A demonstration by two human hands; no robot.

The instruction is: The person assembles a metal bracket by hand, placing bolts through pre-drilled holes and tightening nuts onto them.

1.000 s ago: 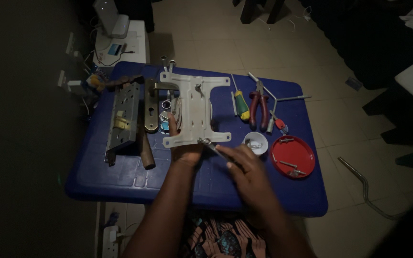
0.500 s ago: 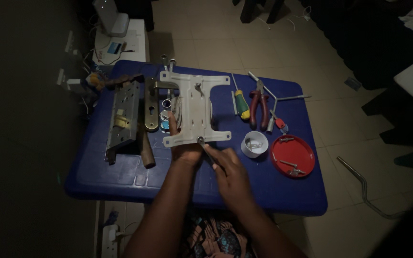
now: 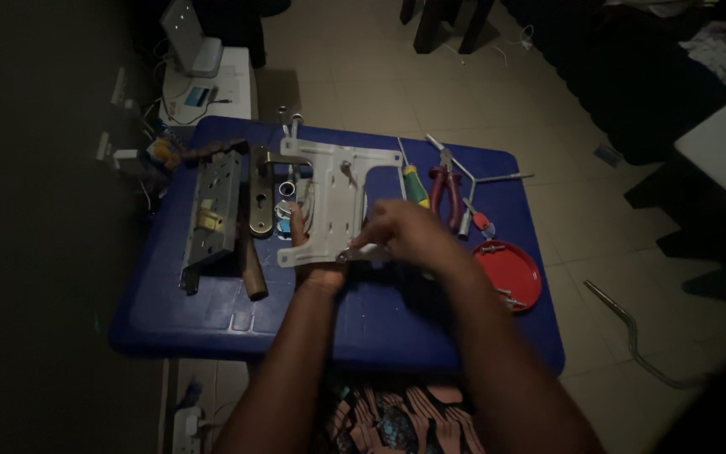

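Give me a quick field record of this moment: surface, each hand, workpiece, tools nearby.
surface: blue table
workpiece: pale metal bracket plate, lying flat
left hand: pressing on the plate's near left corner
right hand: holding a small spanner at the plate's near edge
left of plate: mortise lock body, brass door handle plate
right of plate: green-yellow screwdriver, red-handled pliers, red lid with screws

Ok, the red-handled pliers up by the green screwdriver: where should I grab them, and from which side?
Take the pliers by the red handles, coming from the near side. They lie flat with the metal jaws pointing away, and the handle ends appear to face the right hand. A green screwdriver lies close on one side, a metal socket wrench on the other, so approach lengthwise.
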